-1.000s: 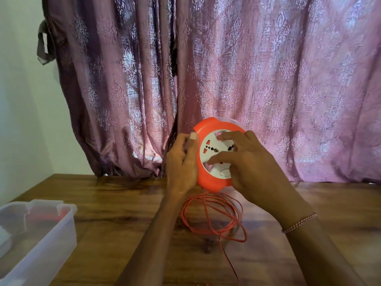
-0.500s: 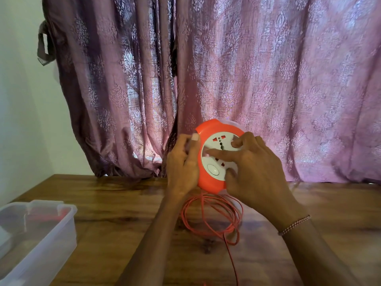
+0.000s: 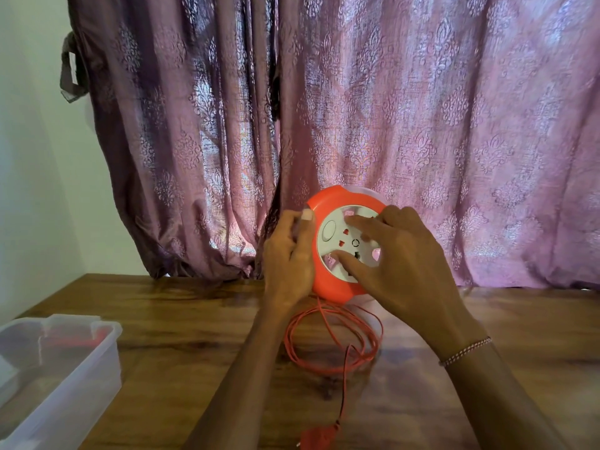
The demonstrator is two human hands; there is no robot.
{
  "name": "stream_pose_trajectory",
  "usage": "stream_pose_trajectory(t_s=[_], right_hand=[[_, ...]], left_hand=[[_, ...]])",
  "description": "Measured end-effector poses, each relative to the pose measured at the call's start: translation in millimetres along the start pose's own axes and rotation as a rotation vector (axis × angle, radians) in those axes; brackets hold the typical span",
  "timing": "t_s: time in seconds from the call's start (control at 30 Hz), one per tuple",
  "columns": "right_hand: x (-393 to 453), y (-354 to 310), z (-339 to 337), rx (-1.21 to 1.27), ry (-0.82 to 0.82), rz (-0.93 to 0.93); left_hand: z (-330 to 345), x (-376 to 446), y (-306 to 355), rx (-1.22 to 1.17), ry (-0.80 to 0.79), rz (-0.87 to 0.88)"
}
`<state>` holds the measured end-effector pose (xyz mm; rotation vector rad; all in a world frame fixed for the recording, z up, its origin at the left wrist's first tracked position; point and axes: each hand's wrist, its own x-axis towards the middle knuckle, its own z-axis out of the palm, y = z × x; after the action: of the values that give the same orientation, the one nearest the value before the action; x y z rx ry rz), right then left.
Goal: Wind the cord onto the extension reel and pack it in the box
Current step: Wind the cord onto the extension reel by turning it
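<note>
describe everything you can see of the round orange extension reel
The round orange plastic extension reel is held upright above the wooden table, its white socket face toward the camera. The left hand grips its left rim; the right hand has fingers on the white disc. Thin orange cord hangs below in loose loops.

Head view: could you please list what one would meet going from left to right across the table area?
Clear plastic box → left hand → orange extension reel → right hand.

Upright orange extension reel point(image 3: 328, 280), loose cord point(image 3: 328, 339) coiled below, clear box point(image 3: 81, 362) far left
</note>
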<state>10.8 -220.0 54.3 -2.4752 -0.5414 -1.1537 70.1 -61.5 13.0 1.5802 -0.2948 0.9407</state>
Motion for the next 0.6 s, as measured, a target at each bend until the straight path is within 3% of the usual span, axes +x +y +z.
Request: stream_pose_trajectory(t_s=[0.1,0.2,0.3,0.6], right_hand=[[0.7,5.3,-2.4,0.052,-0.006,-0.141],[0.9,8.1,-5.4,-0.033,-0.149,-0.241],[0.8,5.5,-5.4,-0.122,-0.210,-0.226],[-4.3,-1.2,-2.5,-0.141,-0.088,-0.059]], left_hand=[[-0.6,0.0,0.4,-0.003,0.006,-0.004],[-1.2,0.8,0.3,0.002,0.005,-0.001],[-0.7,0.1,-0.8,-0.003,-0.002,-0.001],[0.6,-1.1,-1.6,0.034,-0.007,-0.010]])
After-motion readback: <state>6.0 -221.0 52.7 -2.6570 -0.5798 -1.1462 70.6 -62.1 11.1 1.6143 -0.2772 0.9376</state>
